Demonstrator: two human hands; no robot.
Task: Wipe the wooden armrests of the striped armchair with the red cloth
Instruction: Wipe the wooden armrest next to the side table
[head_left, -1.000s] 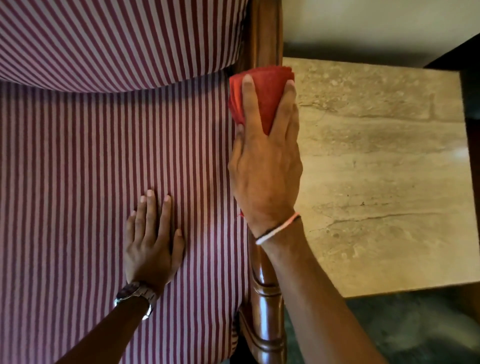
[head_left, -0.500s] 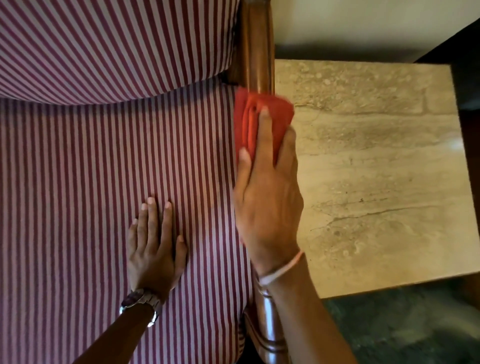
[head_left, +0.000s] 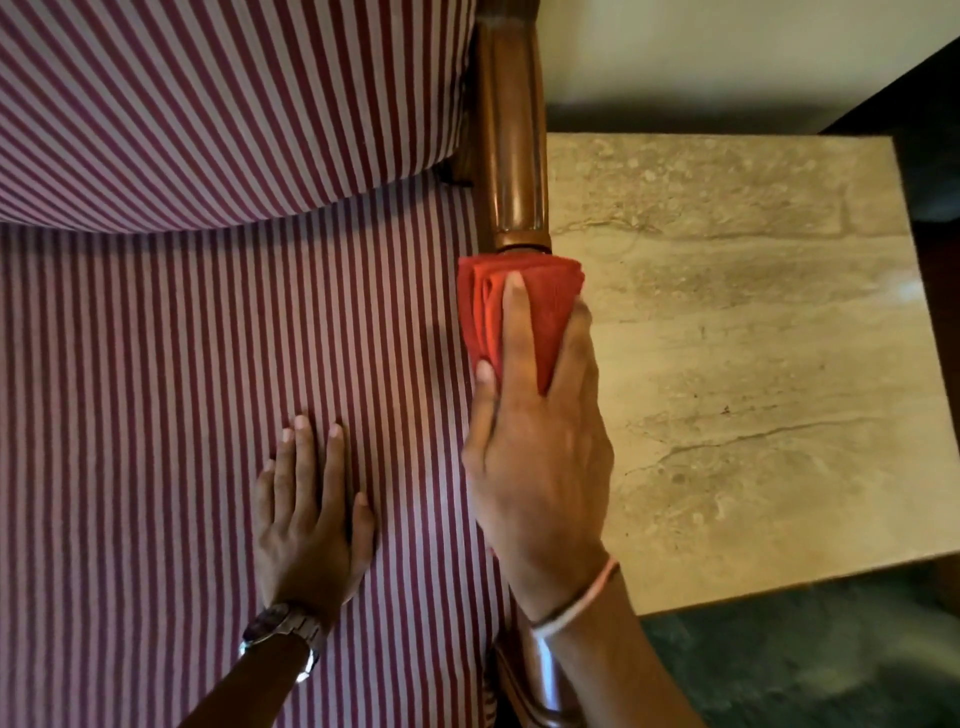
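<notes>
I look down on the striped armchair (head_left: 197, 364), its seat and back cushion in maroon and pale stripes. Along its right side runs the polished wooden armrest (head_left: 511, 156). My right hand (head_left: 535, 452) presses a folded red cloth (head_left: 545, 306) onto the middle of that armrest, fingers spread over the cloth and wrapped round it. The armrest's middle stretch is hidden under hand and cloth; its front end shows below my wrist. My left hand (head_left: 311, 519) lies flat, palm down, on the seat cushion, holding nothing. A wristwatch sits on that wrist.
A square side table with a beige marble top (head_left: 753, 364) stands tight against the armrest's right side. Dark greenish floor (head_left: 805, 670) shows in front of the table. A pale wall runs along the top right.
My right hand has slid the red cloth toward me along the armrest, baring more wood near the chair back. My left hand has stayed flat on the seat.
</notes>
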